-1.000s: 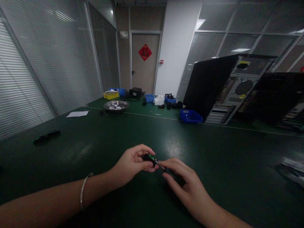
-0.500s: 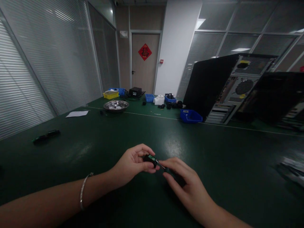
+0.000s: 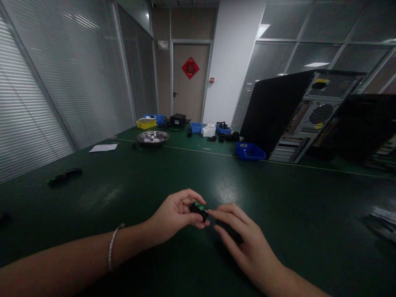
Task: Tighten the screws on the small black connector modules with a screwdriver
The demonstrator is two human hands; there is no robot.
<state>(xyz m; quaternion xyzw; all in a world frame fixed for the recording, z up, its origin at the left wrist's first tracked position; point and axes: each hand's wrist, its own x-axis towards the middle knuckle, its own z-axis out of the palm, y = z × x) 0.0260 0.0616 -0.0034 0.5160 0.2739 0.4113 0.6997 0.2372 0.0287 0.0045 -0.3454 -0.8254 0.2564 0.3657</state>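
Observation:
Just right of the middle, my left hand (image 3: 181,211) is closed round a small black housing with a green circuit board (image 3: 199,207) on its upper face. Thumb and fingers pinch its sides. Close beside it on the right, my right hand (image 3: 244,239) is curled round a dark-handled screwdriver (image 3: 229,231), mostly hidden by the palm and fingers. My right fingertips come near the housing's right end; whether they touch it I cannot tell.
Green-topped table (image 3: 130,185). At left lie dark parts with green boards (image 3: 64,176) and a white paper (image 3: 103,147). Farther back are a metal dish (image 3: 153,138), a blue bin (image 3: 250,152) and a tilted black computer case (image 3: 276,111). A blurred bag-like item (image 3: 383,220) lies far right.
The screwdriver's thin metal shaft, seen reaching the housing before, no longer shows clearly. My right hand has drawn slightly back from the housing. The whole view has shifted a little.

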